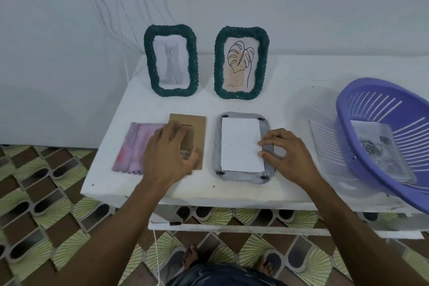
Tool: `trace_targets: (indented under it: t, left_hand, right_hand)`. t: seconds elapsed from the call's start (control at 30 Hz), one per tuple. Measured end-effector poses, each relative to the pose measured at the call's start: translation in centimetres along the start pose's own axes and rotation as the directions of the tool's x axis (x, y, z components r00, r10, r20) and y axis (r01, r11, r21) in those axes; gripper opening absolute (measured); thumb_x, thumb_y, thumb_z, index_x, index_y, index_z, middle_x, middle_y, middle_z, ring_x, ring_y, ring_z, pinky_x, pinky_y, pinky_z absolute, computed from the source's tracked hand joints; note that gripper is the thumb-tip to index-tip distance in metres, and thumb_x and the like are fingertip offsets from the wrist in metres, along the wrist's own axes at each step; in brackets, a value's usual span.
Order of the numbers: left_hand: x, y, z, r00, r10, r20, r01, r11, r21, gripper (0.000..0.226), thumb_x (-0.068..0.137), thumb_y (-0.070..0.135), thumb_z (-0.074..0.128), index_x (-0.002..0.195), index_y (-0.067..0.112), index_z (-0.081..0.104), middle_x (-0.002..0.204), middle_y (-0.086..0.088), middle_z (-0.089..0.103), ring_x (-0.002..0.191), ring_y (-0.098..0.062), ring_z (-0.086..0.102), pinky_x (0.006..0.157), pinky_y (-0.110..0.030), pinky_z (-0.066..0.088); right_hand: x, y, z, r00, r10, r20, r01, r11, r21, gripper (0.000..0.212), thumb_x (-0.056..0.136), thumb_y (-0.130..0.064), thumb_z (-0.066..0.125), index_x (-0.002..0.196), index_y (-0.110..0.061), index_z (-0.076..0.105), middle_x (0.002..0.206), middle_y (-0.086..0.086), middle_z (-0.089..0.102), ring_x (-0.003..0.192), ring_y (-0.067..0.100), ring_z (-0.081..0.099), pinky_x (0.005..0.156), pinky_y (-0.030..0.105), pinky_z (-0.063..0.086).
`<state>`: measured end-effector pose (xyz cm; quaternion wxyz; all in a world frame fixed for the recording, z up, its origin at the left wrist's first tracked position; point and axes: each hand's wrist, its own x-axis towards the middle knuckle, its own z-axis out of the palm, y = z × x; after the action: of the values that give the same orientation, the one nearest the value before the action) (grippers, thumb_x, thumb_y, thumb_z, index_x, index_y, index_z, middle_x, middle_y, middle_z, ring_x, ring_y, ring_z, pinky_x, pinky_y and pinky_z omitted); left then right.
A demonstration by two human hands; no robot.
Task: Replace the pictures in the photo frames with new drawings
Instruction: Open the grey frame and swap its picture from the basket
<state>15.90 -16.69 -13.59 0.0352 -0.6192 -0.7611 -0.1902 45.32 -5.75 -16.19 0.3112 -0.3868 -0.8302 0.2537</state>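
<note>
Looking at the grey woven photo frame point(217, 144) here: lies face down near the front of the white table point(204, 104), long axis pointing straight away from the body, top end toward the wall, with a blank white sheet of paper point(240, 145) sitting in its back between small black corner tabs point(220, 172)

Right hand point(287, 155) at the frame's right long side, thumb and forefinger bent close together, tips touching the sheet's edge and the rim. Can't tell if actually pinching or just steadying

Left hand point(169, 153) draped over the brown cardboard backing board point(198, 127), fingers loosely bent on its fold-out stand. Again can't tell whether gripping or only resting

Key bit for the next move, probably: lies just left of the frame, not touching, same long axis, so only needs a sideways shift to the right, no turning. Clearly the left hand's job, being right on it

Also around: pink folded cloth point(134, 146) against the board's left side, two dark green woven frames upright at the back with a cat sketch point(148, 60) and a leaf line drawing point(218, 60), tilted purple slotted plastic basket point(371, 100) at the right with pictures inside
</note>
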Motion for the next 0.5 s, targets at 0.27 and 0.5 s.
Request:
trace_targets:
  t: [0.27, 0.5]
  left_hand:
    - [-0.8, -0.2, 0.5, 0.998, 0.034, 0.053, -0.037, 0.998, 0.052, 0.05, 0.084, 0.051, 0.047, 0.123, 0.02, 0.052, 0.125, -0.005, 0.057, 0.109, -0.024, 0.052, 0.095, -0.039, 0.041]
    - [-0.5, 1.0, -0.2, 0.998, 0.038, 0.05, -0.037, 0.999, -0.021, 0.049, 0.084, 0.049, 0.043, 0.119, 0.017, 0.054, 0.123, -0.005, 0.056, 0.109, -0.025, 0.051, 0.092, -0.04, 0.042]
  right_hand:
    - [0.0, -0.2, -0.1, 0.999, 0.025, 0.023, -0.025, 1.0, 0.006, 0.024, 0.081, -0.032, 0.073, 0.102, -0.022, 0.075, 0.106, -0.007, 0.063, 0.102, 0.009, 0.058, 0.09, 0.011, 0.04]
    - [-0.1, -0.4, 0.0, 0.999, 0.036, 0.003, -0.036, 0.999, 0.04, 0.029, 0.084, -0.04, 0.065, 0.109, -0.025, 0.071, 0.108, -0.011, 0.064, 0.104, 0.008, 0.059, 0.092, 0.017, 0.042]
